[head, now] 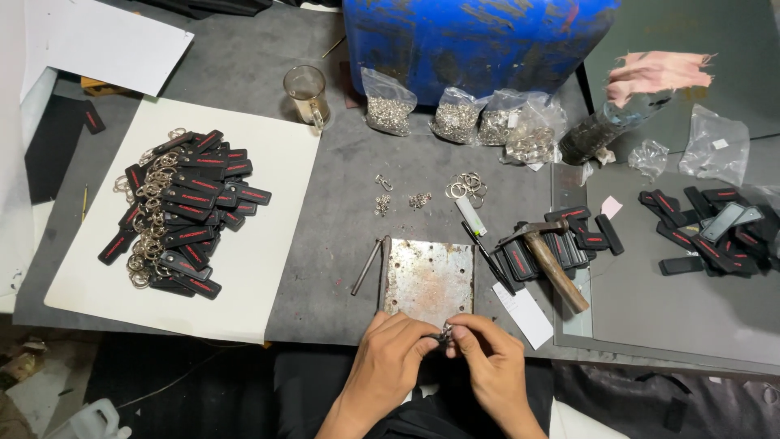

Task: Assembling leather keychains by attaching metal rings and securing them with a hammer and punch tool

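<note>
Both hands meet at the table's near edge, just below a rusty metal plate (429,279). My left hand (392,351) and my right hand (487,358) pinch a small metal key-ring clasp (446,332) between their fingertips. Most of the clasp is hidden by the fingers. Loose metal rings (465,187) and small rivets (418,200) lie beyond the plate. A hammer (551,256) with a wooden handle rests on a stack of black tags (569,237) to the right.
A heap of finished black key tags with rings (183,211) lies on a white board (268,268) at left. Bags of metal parts (455,118) stand before a blue drum (479,41). A glass mug (307,93), more black tags (719,232) and two metal rods (367,267) are nearby.
</note>
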